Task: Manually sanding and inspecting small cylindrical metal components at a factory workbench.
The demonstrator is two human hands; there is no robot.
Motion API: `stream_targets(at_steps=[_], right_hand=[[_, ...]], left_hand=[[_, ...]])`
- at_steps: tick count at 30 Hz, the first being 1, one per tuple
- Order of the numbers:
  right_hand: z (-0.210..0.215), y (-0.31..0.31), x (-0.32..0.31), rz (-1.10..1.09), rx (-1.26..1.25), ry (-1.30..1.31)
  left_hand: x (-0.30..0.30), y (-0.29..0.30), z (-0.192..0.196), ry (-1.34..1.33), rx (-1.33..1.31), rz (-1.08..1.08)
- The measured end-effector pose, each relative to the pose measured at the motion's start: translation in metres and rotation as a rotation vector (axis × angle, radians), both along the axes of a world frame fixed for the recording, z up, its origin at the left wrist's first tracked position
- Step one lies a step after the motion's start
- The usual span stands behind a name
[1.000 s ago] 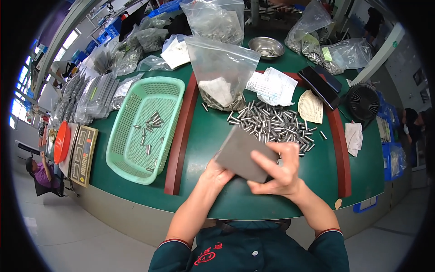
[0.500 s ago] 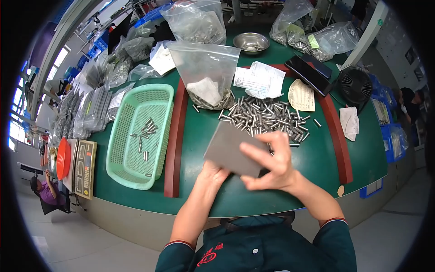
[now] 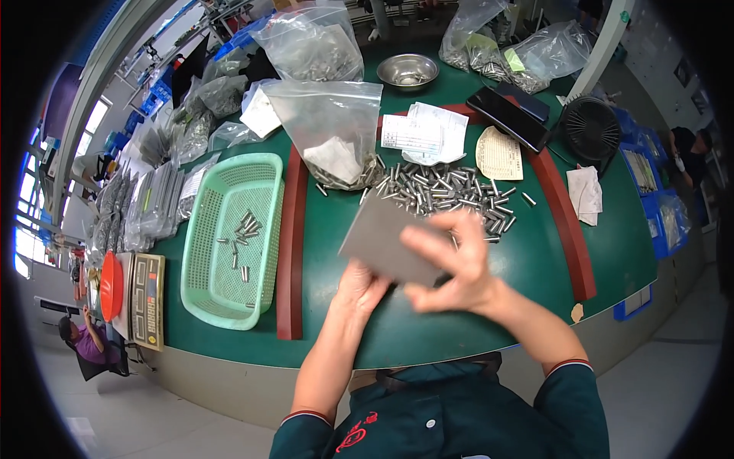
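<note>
My left hand grips a flat grey-brown rectangular plate by its near side, with the fingers hidden beneath it. The plate is tilted above the green tabletop. Over its right part, my right hand is slightly blurred, its fingers apart and stretched toward the plate; whether they touch it is hard to tell. Just beyond both hands lies a pile of short metal pins. A light green plastic basket on the left has several similar pins lying in it.
Dark red strips flank the work area. Farther back are a clear zip bag of metal parts, papers, a steel bowl and a black phone. A small black fan stands right, a scale left.
The view has shifted slightly. The plate remains in my left hand, and my right hand keeps moving close over it with its fingers apart.
</note>
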State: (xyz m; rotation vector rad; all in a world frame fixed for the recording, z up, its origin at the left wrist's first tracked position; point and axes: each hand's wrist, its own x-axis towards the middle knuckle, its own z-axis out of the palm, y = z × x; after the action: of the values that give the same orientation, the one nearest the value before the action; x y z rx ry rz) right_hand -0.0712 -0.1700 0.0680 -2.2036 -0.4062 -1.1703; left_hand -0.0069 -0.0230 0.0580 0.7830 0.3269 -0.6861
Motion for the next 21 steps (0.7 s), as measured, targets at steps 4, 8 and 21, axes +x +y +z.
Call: stream_targets(at_steps=[4,8,21], right_hand=[[-0.004,-0.003,0.015,-0.176,0.061,0.110],[0.006,0.002,0.005,-0.042,0.051,0.021],[-0.017,-0.016,0.007,-0.157,0.179,0.131]], left_hand=[[0.025,0.035,-0.044,-0.354,-0.427,-0.382],[0.011,0.021,-0.026,-0.264,-0.123,-0.137],[0.020,0.022,-0.037,0.001,-0.683,-0.362]])
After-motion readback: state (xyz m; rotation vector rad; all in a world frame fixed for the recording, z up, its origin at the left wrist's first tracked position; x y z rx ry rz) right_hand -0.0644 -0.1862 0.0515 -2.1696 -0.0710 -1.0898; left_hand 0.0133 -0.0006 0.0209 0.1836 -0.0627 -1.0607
